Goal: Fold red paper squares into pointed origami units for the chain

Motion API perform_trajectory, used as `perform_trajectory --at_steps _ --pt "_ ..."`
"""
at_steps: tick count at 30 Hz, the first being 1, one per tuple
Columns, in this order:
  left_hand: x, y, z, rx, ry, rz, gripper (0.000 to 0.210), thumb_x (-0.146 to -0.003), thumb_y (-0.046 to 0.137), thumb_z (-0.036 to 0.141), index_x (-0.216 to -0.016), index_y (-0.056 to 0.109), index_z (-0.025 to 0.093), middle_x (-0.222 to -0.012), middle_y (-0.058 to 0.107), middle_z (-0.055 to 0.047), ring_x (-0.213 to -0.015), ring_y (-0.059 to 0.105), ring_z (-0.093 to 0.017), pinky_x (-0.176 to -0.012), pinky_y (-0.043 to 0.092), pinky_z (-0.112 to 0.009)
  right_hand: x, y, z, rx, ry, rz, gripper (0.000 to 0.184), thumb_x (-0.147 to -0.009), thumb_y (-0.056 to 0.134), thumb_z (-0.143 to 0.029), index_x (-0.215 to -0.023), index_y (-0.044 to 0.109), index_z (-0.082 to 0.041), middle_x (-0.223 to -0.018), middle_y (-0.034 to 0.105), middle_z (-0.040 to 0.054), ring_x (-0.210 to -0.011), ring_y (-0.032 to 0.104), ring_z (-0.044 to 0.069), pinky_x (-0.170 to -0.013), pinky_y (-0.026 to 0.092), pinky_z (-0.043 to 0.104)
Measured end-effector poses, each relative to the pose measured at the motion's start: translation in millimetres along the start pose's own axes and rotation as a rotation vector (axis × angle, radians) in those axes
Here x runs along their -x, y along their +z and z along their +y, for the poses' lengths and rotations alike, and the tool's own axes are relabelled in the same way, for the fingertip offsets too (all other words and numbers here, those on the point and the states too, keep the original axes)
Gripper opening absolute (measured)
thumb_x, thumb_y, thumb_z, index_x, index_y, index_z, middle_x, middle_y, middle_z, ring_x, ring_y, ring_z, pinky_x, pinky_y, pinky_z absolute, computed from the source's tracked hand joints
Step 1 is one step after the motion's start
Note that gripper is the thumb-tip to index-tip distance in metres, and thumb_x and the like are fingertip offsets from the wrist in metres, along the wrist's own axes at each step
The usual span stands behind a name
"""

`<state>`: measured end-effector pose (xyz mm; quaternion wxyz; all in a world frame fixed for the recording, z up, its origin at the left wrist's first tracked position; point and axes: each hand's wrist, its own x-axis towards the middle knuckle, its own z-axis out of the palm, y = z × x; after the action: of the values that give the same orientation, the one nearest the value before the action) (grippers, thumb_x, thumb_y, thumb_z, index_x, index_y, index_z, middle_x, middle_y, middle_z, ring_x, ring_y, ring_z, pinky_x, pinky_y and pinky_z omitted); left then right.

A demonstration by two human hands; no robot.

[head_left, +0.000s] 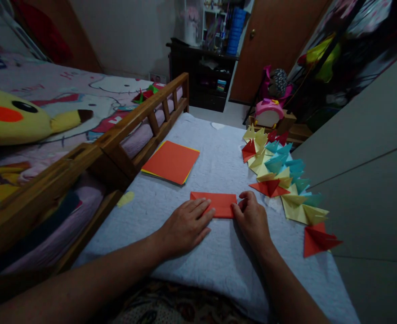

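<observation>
A sheet of red-orange origami paper [223, 204], folded into a long rectangle, lies on the grey bedsheet in front of me. My left hand [188, 225] rests flat over its left part, fingers stretched out and pressing on it. At the paper's right end, my right hand [252, 220] has its fingers curled, with the thumb and forefinger closed at the edge. Beyond my left hand is a stack of square origami paper [171, 162], orange on top with yellow and a darker sheet peeking out beneath.
Several folded paper pieces [275, 166] in yellow, blue and red line the right side, with a red one [319, 238] nearest me. A wooden bed rail [117, 130] runs along the left, a yellow plush toy [16, 117] behind it. A pale cabinet [363, 166] borders the right.
</observation>
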<state>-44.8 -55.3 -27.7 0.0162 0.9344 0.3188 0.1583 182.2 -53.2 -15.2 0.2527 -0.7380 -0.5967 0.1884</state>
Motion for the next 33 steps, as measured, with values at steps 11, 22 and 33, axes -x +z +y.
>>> perform_trajectory --at_steps 11,22,33 --pt "0.5 1.2 -0.7 0.026 -0.015 -0.005 0.043 -0.095 0.055 0.032 -0.134 0.054 0.014 -0.142 0.056 -0.017 -0.131 0.053 -0.033 -0.107 0.048 -0.050 0.1 -0.8 -0.8 -0.004 0.000 -0.008 0.024 -0.082 0.051 -0.034 -0.102 0.051 -0.020 -0.071 0.064 0.0004 -0.065 0.062 0.021 -0.062 0.037 0.029" --pt "-0.7 1.2 -3.0 0.047 -0.048 -0.024 0.045 -0.095 0.057 0.033 -0.135 0.054 0.012 -0.143 0.055 -0.018 -0.137 0.047 -0.035 -0.112 0.045 -0.051 0.1 -0.5 0.1 -0.009 -0.005 0.002 0.023 -0.082 0.051 -0.034 -0.101 0.051 -0.021 -0.070 0.064 0.0002 -0.065 0.062 0.021 -0.063 0.038 0.029" --pt "-2.0 -1.5 -1.6 0.028 -0.068 -0.064 0.047 -0.096 0.056 0.035 -0.136 0.053 0.011 -0.146 0.052 -0.020 -0.139 0.045 -0.036 -0.112 0.043 -0.053 0.8 -0.3 -0.5 -0.015 -0.011 0.021 0.020 -0.082 0.051 -0.031 -0.100 0.051 -0.021 -0.070 0.064 0.0000 -0.064 0.061 0.020 -0.063 0.038 0.030"
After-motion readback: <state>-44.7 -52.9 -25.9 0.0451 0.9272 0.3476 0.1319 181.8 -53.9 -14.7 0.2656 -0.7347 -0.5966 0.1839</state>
